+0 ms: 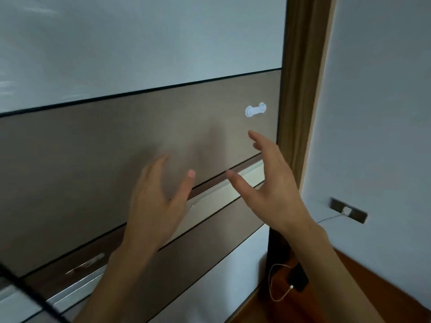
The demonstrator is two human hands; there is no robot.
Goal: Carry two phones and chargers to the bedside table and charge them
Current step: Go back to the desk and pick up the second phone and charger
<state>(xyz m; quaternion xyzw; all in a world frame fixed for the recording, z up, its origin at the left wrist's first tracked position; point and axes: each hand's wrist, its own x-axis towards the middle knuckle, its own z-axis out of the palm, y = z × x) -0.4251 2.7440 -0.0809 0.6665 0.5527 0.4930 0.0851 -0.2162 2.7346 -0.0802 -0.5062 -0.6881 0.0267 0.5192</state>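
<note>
Both of my hands are raised in front of a brown cabinet panel (116, 159). My left hand (156, 206) is open with spread fingers and holds nothing. My right hand (272, 190) is open too, its fingertips just below a small white handle (255, 110). Low at the right, a dark phone (299, 277) lies on a wooden surface (373, 283) with a white charging cable (277, 294) looped beside it; my right forearm partly covers it. A white charger plug (347, 210) sits in a dark wall socket (349, 209). No second phone is in view.
A large pale panel (140, 43) fills the upper view. A metal rail (210, 197) runs slantwise across the cabinet front. A brown frame edge (300, 89) meets the white wall (384, 113) at the right. A black cord (28, 292) crosses the lower left corner.
</note>
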